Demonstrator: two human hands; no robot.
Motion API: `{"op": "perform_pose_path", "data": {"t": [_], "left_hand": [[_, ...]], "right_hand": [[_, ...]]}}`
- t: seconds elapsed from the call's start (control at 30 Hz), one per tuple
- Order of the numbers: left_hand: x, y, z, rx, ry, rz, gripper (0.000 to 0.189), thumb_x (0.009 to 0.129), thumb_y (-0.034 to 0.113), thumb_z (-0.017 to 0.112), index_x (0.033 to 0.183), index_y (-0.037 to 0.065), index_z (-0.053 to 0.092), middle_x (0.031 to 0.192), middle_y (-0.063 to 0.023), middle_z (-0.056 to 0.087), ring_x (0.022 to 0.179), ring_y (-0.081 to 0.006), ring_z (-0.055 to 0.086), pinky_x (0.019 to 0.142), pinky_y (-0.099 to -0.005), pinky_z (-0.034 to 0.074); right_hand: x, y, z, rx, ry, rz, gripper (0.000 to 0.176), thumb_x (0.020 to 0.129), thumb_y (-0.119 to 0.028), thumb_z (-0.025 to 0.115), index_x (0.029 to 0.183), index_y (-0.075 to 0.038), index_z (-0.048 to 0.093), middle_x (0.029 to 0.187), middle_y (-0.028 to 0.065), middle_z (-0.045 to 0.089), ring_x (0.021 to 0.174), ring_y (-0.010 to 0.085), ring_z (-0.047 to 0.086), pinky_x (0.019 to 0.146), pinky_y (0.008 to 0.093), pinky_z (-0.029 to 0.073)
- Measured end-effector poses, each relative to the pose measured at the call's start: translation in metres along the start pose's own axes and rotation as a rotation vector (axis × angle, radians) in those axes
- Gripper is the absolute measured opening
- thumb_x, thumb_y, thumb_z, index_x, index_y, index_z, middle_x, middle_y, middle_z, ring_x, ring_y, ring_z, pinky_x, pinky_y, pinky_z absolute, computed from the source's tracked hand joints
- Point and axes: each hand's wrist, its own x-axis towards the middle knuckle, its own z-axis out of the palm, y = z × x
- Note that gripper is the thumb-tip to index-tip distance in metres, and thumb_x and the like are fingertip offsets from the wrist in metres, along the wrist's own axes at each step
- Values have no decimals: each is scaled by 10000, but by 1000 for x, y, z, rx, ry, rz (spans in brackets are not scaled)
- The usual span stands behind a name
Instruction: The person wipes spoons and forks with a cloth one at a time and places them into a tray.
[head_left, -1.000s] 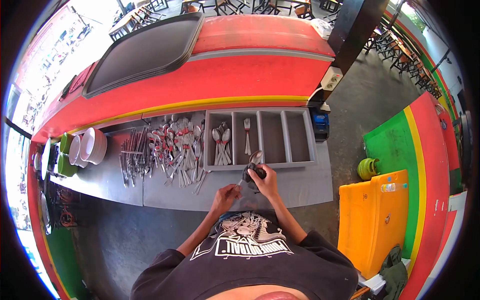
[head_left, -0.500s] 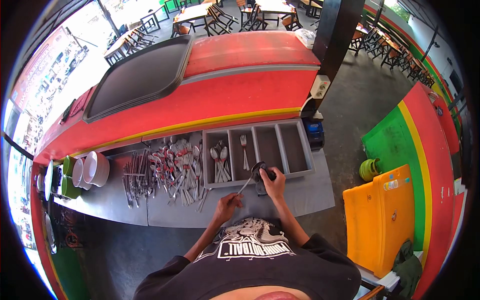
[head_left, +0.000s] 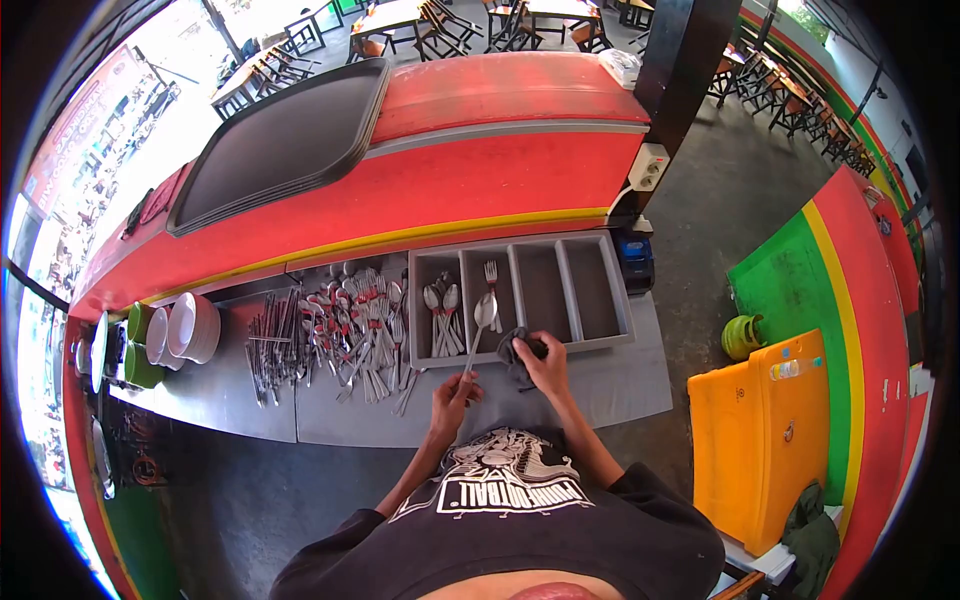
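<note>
My left hand is closed round the handle end of a spoon, whose bowl points up and away over the tray. In my right hand a dark cloth is bunched, just right of the spoon and apart from its bowl. Behind both hands lies a grey cutlery tray with long compartments. Its leftmost compartment holds several spoons. A fork lies in the one beside it, partly covered by the raised spoon.
Left of the tray, mixed forks and spoons are heaped beside a pile of knives. Bowls stand farther left. Large dark trays rest on the red ledge. A blue-black device sits at the tray's right.
The spoon has come out of the dark cloth and now stands raised in my left hand, its bowl showing. My right hand, still holding the cloth, has stayed nearly in place.
</note>
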Motion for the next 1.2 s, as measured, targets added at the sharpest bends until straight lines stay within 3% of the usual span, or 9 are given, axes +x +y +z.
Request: {"op": "perform_pose_path", "data": {"t": [0.23,0.27,0.57,0.73,1.2], "left_hand": [[4,0,11,44,-50,61,314,998,287,548,1077,-5,633,772,-55,682,703,-100,620,659,-237,463],[4,0,11,59,-61,55,310,999,279,547,1072,-9,636,770,-60,682,707,-105,623,673,-242,473],[-8,-7,0,254,-237,103,283,987,236,557,1063,-16,661,755,-70,689,723,-104,640,684,-258,479],[-16,2,-8,365,-296,114,275,979,223,566,1072,-16,665,749,-70,695,725,-101,645,674,-263,470],[-16,-19,-22,206,-277,153,293,1020,235,461,907,-12,569,710,-55,589,692,-128,607,681,-275,473]], "right_hand": [[-13,-2,16,-86,-275,-69,357,811,-317,768,880,12,648,717,60,653,677,90,583,612,286,481],[-13,-2,15,-80,-302,-7,368,811,-324,766,886,15,646,725,66,659,681,93,587,621,286,482],[-17,6,-5,-91,-35,-17,291,813,-255,770,810,8,646,690,52,635,660,78,563,599,277,455],[-24,11,-10,-54,47,40,287,823,-245,770,785,6,635,658,0,598,622,46,521,543,240,410],[-30,10,1,-26,203,36,300,834,-270,765,810,-1,635,681,-12,585,652,42,509,569,240,414]]}}
